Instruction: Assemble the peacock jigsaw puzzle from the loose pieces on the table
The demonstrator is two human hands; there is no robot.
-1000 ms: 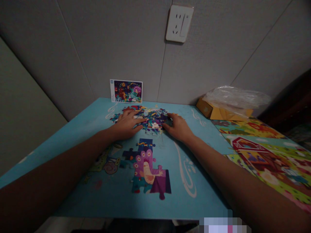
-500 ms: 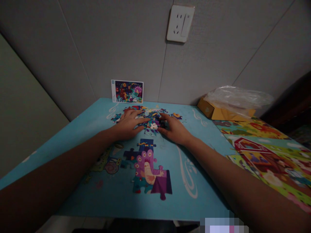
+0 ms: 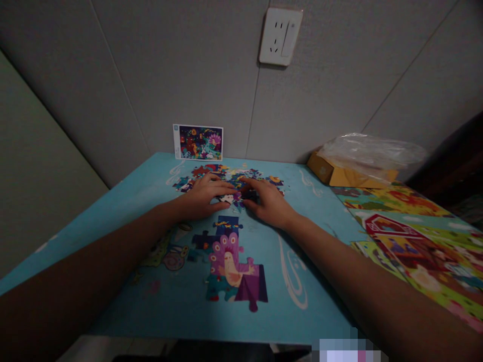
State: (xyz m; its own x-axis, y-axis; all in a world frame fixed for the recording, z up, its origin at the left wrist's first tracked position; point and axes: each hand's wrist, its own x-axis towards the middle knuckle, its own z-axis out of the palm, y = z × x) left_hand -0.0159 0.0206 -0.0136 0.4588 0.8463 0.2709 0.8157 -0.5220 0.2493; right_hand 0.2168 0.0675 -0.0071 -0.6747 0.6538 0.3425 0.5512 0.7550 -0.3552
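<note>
A: Where are the puzzle pieces?

B: Most are in a loose pile (image 3: pixel 241 173) on the blue table (image 3: pixel 302 322). A joined part of the puzzle (image 3: pixel 229 266) lies on the near side of the pile, showing a pink creature with several eyes and a purple patch beside it.

A: What is the left hand doing?

B: The left hand (image 3: pixel 206 197) lies over the left part of the pile, palm down. Its fingers are stretched out loosely, pointing across the pieces, and the thumb stands a little away from them.

A: And the right hand?

B: The right hand (image 3: pixel 269 201) is at the right part of the pile, fingers bent, with a gap between thumb and forefinger, so it looks loose too. The fingertips of the two hands are close together over the pieces. I can't tell whether a piece sits under the fingers.

A: What is around the pile?

B: Behind it and to its left, a picture card (image 3: pixel 199 143) stands upright by the wall (image 3: pixel 132 75). Right of the pile, toward the back, is a yellow box (image 3: pixel 356 177) with a clear plastic bag (image 3: pixel 370 148) on it. A farm picture (image 3: pixel 430 246) lies to the right of the pile, nearer than the box. Well above the pile, a white socket (image 3: pixel 281 36) is fixed to the wall.
</note>
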